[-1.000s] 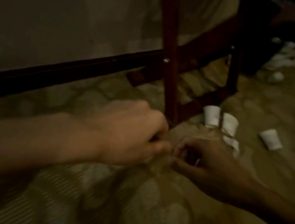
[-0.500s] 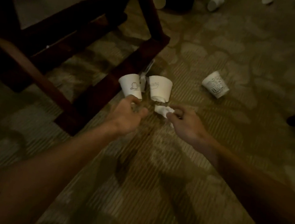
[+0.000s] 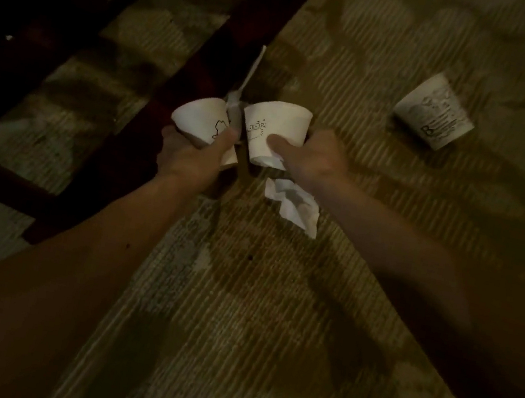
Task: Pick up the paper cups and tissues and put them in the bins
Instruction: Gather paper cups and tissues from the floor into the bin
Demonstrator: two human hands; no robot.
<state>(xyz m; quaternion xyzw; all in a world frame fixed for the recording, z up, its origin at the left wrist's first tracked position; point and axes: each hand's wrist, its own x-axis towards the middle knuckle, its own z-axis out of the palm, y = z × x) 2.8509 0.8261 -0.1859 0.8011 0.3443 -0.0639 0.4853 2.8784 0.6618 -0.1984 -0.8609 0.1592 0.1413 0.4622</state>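
Gathering litter off the carpet.
Left hand wraps the cat-doodle paper cup, right hand clasps its neighbour; squeeze gently, lift both, then collect the tissue beneath that wrist.

Both bare forearms reach in from the near corners and converge toward the middle. The left hand curls around the left cup with its thumb up the side. The right hand grips the right cup, thumb pressed across its wall.
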